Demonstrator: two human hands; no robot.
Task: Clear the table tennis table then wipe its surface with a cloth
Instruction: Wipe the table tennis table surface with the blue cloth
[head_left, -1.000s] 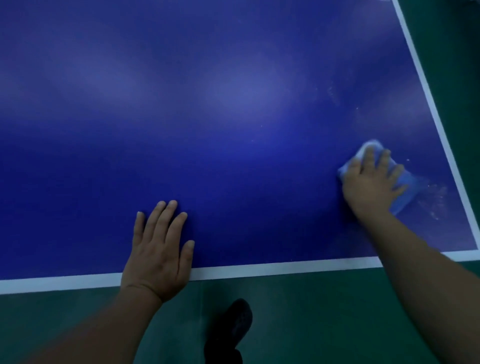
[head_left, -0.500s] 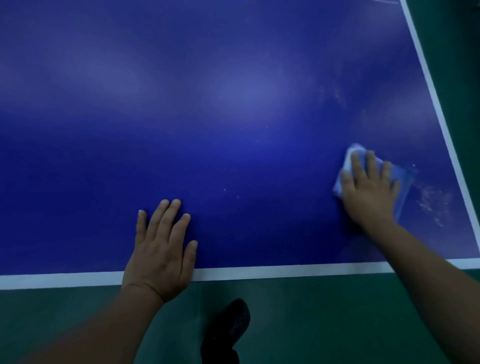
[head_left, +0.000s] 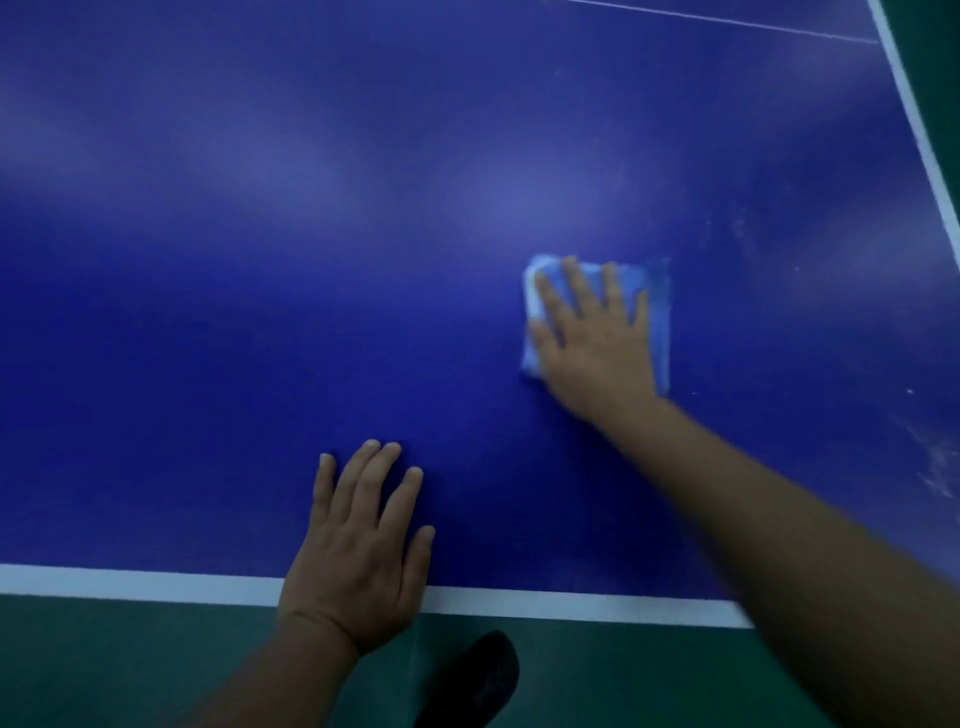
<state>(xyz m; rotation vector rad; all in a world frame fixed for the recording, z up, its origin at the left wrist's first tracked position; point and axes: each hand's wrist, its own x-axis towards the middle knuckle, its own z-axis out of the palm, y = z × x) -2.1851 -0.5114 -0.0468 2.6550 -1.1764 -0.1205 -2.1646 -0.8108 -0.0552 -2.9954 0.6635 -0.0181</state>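
Note:
The blue table tennis table (head_left: 260, 312) fills most of the view, with a white line along its near and right edges. My right hand (head_left: 595, 338) lies flat, fingers spread, pressing a folded light-blue cloth (head_left: 658, 312) onto the surface right of centre. My left hand (head_left: 363, 551) rests palm down at the near edge, fingers together, holding nothing. Pale dusty smears (head_left: 935, 467) show on the surface near the right edge.
The green floor (head_left: 130, 670) runs below the near edge and past the right edge. A dark shoe (head_left: 478, 680) stands on the floor just under the near edge. A thin white line (head_left: 727, 21) crosses the table at the top right.
My right hand has slid the cloth to the left, away from the right edge and toward the table's middle. The left hand has stayed planted at the near edge.

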